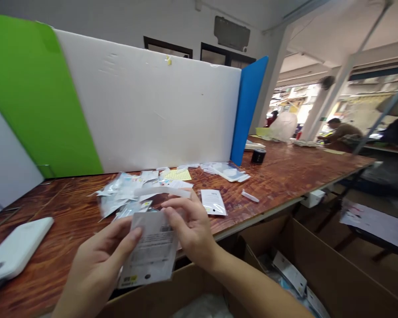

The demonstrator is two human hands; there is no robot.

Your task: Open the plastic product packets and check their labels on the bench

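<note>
My left hand point(101, 260) grips a flat plastic packet point(151, 249) by its left side, the thumb lying on its face. The packet shows printed text, a barcode and a small round hole near its lower edge. At its upper right corner are the fingertips of my right hand point(190, 225), closed. A curved, thin white strip point(162, 191) runs out from behind the right fingers; the exact grip on it is partly hidden. Behind my hands lies a loose pile of clear packets point(121, 192). Another printed packet point(213, 202) rests on the table to the right.
An open cardboard box point(305, 247) with packets inside stands below the table edge. A white and green board point(159, 106) with a blue end panel rises behind the wooden table point(285, 176). A white power bank point(20, 247), yellow sticker sheet point(177, 175) and black roll point(258, 156) lie around.
</note>
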